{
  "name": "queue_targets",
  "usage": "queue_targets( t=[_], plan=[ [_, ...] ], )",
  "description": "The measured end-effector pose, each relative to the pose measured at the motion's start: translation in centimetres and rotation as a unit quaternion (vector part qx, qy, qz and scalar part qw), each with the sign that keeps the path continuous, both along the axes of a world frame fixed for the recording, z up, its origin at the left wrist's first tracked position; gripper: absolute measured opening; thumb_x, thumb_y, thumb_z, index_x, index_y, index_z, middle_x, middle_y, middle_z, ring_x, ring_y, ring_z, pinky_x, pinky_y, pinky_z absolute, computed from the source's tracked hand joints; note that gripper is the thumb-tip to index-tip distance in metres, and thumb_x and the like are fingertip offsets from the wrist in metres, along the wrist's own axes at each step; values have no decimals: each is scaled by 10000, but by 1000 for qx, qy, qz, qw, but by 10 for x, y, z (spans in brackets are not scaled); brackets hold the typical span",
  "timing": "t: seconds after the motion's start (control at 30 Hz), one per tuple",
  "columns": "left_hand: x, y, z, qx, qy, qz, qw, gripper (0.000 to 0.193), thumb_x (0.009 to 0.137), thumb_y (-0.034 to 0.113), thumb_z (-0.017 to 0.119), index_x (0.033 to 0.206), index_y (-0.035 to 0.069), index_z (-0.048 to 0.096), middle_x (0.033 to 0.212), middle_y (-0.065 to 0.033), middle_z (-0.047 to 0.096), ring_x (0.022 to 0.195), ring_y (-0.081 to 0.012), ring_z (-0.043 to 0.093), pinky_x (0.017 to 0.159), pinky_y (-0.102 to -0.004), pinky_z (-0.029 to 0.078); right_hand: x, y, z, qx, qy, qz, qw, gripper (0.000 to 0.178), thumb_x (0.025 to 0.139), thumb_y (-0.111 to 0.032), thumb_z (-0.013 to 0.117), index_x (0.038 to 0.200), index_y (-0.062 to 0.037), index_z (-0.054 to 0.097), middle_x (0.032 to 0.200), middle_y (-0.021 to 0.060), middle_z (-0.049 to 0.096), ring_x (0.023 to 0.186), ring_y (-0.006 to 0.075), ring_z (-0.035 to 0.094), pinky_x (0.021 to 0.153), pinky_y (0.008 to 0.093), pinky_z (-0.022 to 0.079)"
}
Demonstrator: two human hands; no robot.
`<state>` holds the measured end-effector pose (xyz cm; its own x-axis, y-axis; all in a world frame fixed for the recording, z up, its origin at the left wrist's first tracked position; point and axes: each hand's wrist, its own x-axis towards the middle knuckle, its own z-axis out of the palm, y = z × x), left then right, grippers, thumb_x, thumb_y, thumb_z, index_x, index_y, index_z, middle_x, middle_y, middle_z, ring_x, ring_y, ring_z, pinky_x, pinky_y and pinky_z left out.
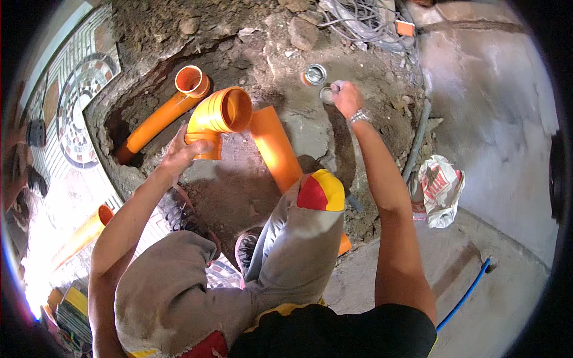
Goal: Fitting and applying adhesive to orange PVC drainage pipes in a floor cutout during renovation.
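Note:
My left hand (182, 154) grips an orange plastic elbow fitting (218, 116) by its lower collar, its wide mouth tilted up and to the right. My right hand (346, 98) reaches forward over the dirt and holds a small round lid (327, 93) next to an open metal tin (314, 74). An orange pipe (156, 121) with a flared socket lies in the dug pit on the left. A straight orange pipe (276, 149) runs from the elbow down toward my knee.
Bare earth and stones surround the pit (119, 128). A patterned tile floor (77, 101) lies at left with another orange pipe (80, 235). A bundle of grey cables (358, 21) is at the top, a crumpled bag (440, 190) and a blue hose (465, 295) at right.

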<state>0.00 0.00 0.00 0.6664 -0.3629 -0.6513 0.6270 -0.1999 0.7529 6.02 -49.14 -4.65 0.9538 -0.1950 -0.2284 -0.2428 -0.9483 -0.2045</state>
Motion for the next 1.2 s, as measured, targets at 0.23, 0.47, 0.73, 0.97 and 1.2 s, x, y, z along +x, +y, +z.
queue_targets(
  t=[0.23,0.47,0.73,0.97,1.2],
  plan=[
    [38,-4,9,89,-179,-28,979,943,699,370,850,1466,24,423,1302,-120,631,1190,-250,613,1051,-386,464,-10,27,44,-28,-51,17,998,159,816,-234,691,932,-138,742,915,190,726,862,421,694,765,519,559],
    [138,-74,-16,157,-257,-118,946,959,649,391,859,1427,3,453,1255,-149,670,1169,-242,650,1036,-359,483,-43,-4,25,179,-133,-150,963,237,903,-258,698,1029,-76,783,863,156,743,771,320,723,711,408,552],
    [146,-137,4,114,-247,-142,952,923,660,376,873,1400,-3,472,1161,-110,705,1077,-191,673,983,-325,512,-68,49,80,350,-222,-7,910,196,901,-217,692,917,-31,753,843,157,747,764,308,725,716,413,547],
    [139,-136,11,134,-265,-165,941,947,645,370,876,1422,7,473,1189,-112,694,1090,-202,672,989,-340,510,-58,58,78,0,-308,100,946,138,931,-203,650,1047,-156,707,849,123,696,713,333,684,607,452,534],
    [142,-123,27,211,-284,-171,920,958,659,407,865,1452,42,468,1216,-151,690,1113,-266,675,998,-381,507,-58,88,110,226,-333,47,914,81,914,-177,635,926,-110,679,755,155,664,739,362,678,628,460,524]
  ],
)
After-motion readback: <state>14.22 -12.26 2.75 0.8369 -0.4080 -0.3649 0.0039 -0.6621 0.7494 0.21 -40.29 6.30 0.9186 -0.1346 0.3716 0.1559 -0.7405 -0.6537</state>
